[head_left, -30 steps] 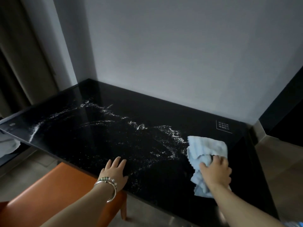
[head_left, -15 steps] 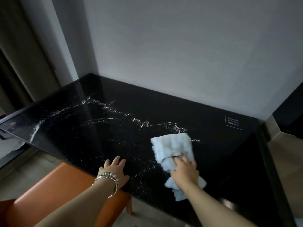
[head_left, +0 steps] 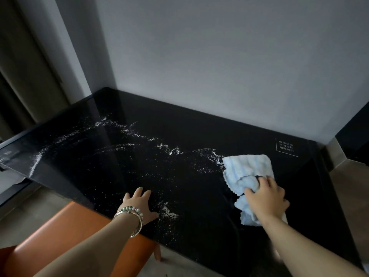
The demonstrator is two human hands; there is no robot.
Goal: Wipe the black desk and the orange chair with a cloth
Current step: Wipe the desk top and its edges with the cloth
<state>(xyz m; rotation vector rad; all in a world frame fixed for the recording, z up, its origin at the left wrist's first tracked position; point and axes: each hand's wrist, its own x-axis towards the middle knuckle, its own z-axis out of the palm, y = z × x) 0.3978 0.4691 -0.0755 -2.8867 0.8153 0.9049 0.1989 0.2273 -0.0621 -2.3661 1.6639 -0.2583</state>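
Overhead, the powder-streaked black desk (head_left: 179,136) meets a grey wall (head_left: 219,66); right hand (head_left: 265,198) clutches cloth (head_left: 247,168), left hand (head_left: 137,204) flat.

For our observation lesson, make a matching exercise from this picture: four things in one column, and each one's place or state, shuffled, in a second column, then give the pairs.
Things
1. cloth
2. left hand
3. chair
4. powder

Places or states
A. orange, partly under the desk's near edge
B. pale blue, bunched under the right hand
C. white, scattered across the desk
D. flat on the desk, bracelets on its wrist

Pairs: 1-B, 2-D, 3-A, 4-C
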